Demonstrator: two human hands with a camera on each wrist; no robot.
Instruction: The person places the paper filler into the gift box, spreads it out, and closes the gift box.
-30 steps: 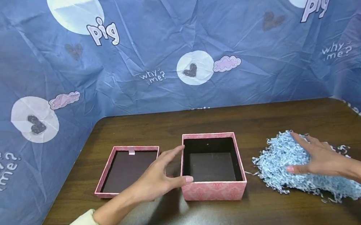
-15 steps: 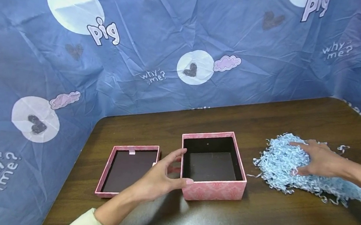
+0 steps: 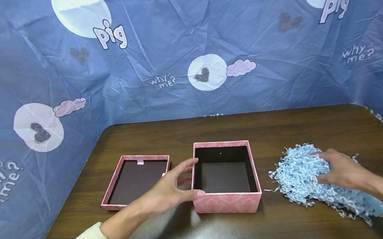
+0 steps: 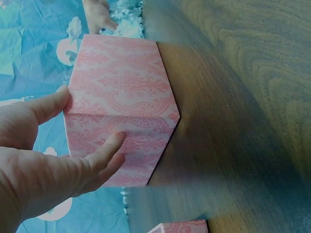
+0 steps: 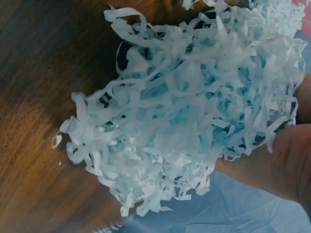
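Note:
A pink patterned gift box with a dark inside stands uncovered in the head view. My left hand holds its near left corner, thumb on the front face and fingers along the left side. The left wrist view shows fingertips against the pink box wall. Over to the right, my right hand grips into a heap of light blue shredded paper, its fingertips buried. Paper shreds fill most of the right wrist view and hide much of that hand.
The box's lid lies inside-up to the left, partly behind my left arm. All of it is on a brown wooden table. A blue printed cloth hangs behind the table's far edge.
My left hand has come onto the box corner, its index fingertip now at the rim. The right hand's fingers have closed into the shredded paper and bunched it, shifting slightly right.

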